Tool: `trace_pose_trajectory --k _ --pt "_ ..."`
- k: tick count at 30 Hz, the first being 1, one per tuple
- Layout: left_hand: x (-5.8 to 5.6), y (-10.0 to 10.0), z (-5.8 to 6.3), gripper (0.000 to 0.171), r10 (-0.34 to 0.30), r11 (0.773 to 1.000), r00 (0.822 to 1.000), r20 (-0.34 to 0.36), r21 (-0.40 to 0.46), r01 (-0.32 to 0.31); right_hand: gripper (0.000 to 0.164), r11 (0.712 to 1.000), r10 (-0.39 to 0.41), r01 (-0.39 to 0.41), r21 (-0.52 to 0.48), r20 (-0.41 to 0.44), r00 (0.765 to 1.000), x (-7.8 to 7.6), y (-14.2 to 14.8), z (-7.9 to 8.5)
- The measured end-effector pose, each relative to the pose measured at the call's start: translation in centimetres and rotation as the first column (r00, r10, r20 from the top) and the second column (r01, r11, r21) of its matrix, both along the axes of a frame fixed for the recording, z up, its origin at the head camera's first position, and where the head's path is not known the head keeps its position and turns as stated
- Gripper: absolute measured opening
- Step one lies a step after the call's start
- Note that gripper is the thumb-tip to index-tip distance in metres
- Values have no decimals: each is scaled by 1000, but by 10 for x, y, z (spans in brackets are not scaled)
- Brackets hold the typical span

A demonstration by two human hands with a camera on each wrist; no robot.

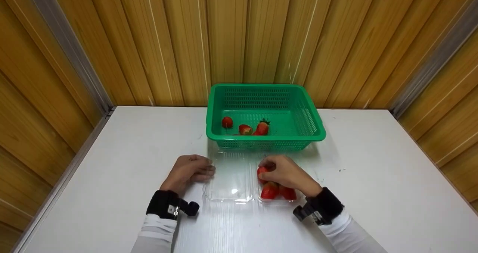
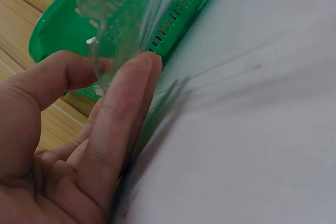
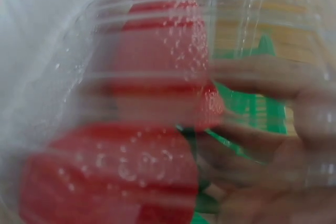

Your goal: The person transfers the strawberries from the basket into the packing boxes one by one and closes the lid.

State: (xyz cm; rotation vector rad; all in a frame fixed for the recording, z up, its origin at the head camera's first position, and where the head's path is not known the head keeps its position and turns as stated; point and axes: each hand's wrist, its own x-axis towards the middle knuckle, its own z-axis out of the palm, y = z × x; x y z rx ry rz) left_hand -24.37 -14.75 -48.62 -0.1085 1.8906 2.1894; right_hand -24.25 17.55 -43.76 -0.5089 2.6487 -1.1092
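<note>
The right hand pinches 1 strawberry in the clear tray, just beyond 2 others; the tray's long axis points away from the person. The left hand pinches the lid's outer edge.

One basket, one clamshell, two wristbands, at least six strawberries

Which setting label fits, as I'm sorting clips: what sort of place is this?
Probably a small booth set up for recording handwork: wood-patterned panels in a metal-looking frame stand around three sides of a white table, and the person wears wrist cameras.
</note>
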Motion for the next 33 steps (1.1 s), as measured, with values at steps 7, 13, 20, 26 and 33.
trace_pose_trajectory --k 7,13,20,26,33 --pt "1 1 -2 26 1 1000 1000 -1 18 -1 26 999 20 -20 -32 -15 1000 0 5 2" --pt "1 2 -2 27 -10 1000 1000 -6 27 10 32 1000 -17 17 -15 2 1000 3 8 11" --pt "2 2 -1 26 -17 999 1000 -22 41 18 31 999 -37 37 -1 -44 998 6 9 29" --pt "2 1 1 27 -5 999 1000 -12 40 6 34 1000 -11 10 -12 -73 997 7 11 38" --pt "1 -1 1 28 -14 1000 1000 -28 18 14 30 1000 23 -24 -3 -111 994 9 17 41"
